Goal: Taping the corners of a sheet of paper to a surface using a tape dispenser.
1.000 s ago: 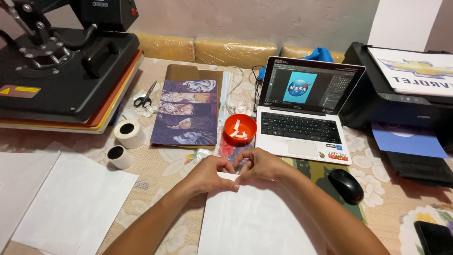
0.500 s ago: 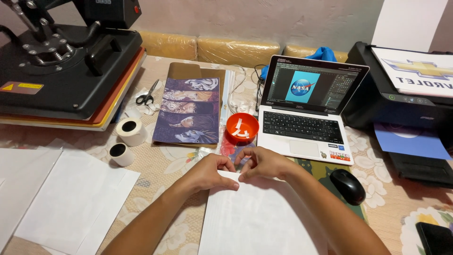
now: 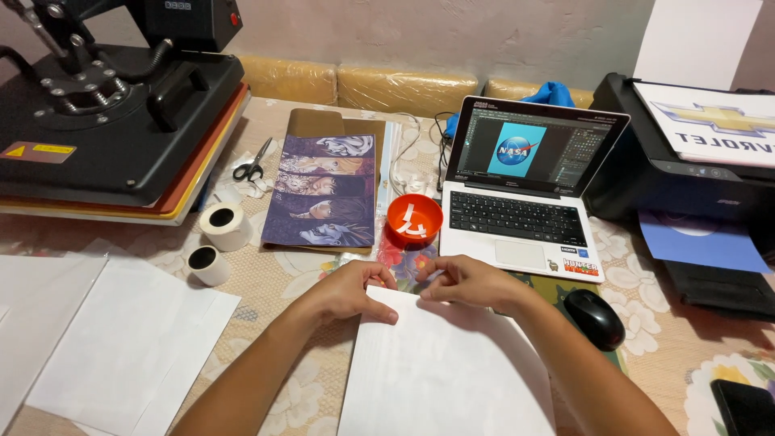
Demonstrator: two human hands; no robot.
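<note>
The left hand (image 3: 349, 292) and right hand (image 3: 468, 282) lie curled, fingers bent down on the top edge of a white sheet of paper (image 3: 448, 367) on the table (image 3: 662, 339) before the person. Just beyond sit an orange bowl (image 3: 414, 220) and an open laptop (image 3: 525, 194); a black mouse (image 3: 594, 318) lies right, two tape rolls (image 3: 218, 242) left.

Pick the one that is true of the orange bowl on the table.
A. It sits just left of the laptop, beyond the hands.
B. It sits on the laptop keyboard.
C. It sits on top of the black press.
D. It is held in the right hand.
A: the orange bowl rests on the table beside the left edge of the laptop, beyond both hands on the white sheet.
</note>
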